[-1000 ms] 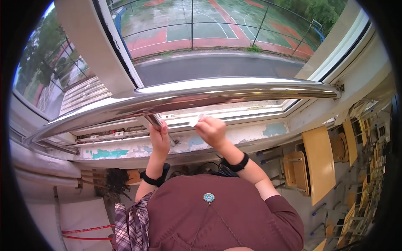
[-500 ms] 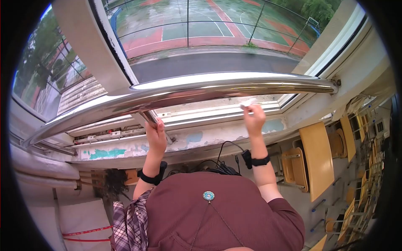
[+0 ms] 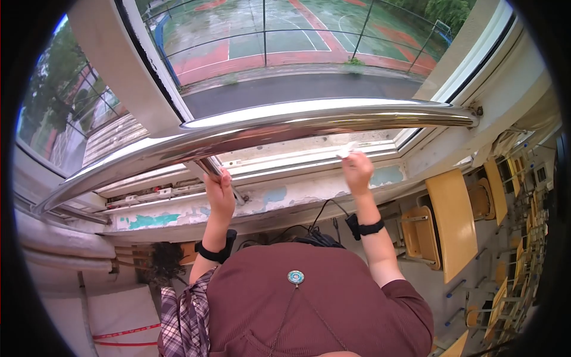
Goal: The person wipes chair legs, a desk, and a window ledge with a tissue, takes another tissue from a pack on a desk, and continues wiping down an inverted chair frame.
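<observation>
The right hand (image 3: 358,171) pinches a tissue (image 3: 345,152), likely light, soft and easily torn, best held bunched; the left hand (image 3: 220,193) grips the post (image 3: 209,165), probably stiff, slick.

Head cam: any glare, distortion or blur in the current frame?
Head view: white glare runs along the metal rail; fisheye curves the scene, with black corners. Same head view: the right hand and the white scrap it holds look slightly soft.
</observation>
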`<state>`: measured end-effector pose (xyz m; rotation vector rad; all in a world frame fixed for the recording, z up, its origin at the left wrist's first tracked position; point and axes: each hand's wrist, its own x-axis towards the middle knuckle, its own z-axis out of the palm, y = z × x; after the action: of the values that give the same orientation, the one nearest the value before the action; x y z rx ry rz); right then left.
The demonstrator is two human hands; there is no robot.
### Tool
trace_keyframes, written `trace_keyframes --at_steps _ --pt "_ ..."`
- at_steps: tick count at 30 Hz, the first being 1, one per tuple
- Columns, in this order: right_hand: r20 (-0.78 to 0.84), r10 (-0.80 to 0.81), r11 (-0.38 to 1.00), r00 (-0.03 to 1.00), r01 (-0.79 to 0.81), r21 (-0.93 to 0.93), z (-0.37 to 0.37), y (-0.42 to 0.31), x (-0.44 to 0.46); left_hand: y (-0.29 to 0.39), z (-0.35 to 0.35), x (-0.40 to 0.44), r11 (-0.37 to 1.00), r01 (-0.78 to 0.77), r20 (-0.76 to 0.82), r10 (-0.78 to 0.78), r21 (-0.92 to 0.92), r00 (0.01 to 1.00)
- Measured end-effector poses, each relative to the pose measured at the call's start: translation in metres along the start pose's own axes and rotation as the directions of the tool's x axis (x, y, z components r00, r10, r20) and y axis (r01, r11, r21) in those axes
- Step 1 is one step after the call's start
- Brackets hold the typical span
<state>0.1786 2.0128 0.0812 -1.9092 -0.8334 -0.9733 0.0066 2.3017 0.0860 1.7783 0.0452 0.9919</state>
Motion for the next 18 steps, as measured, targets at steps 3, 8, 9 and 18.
trace_keyframes --at_steps 3,8,9,18 --pt "0.135 -0.126 0.978 0.983 0.100 0.183 0.038 -0.043 -0.006 0.002 0.000 -0.001 1.000 0.008 0.001 -0.008 0.000 1.000" --pt "0.246 -0.272 0.904 0.930 0.160 0.397 0.087 -0.100 -0.012 0.000 -0.001 0.000 0.999 0.039 0.009 -0.039 -0.001 0.999" --pt "0.265 -0.282 0.901 0.922 0.160 0.403 0.093 -0.105 -0.014 0.000 0.000 0.000 0.999 0.032 -0.013 -0.032 0.020 0.999" --pt "0.233 -0.221 0.945 0.947 0.148 0.293 0.078 -0.087 -0.001 -0.001 0.002 0.001 1.000 -0.016 -0.042 0.016 0.004 0.999"
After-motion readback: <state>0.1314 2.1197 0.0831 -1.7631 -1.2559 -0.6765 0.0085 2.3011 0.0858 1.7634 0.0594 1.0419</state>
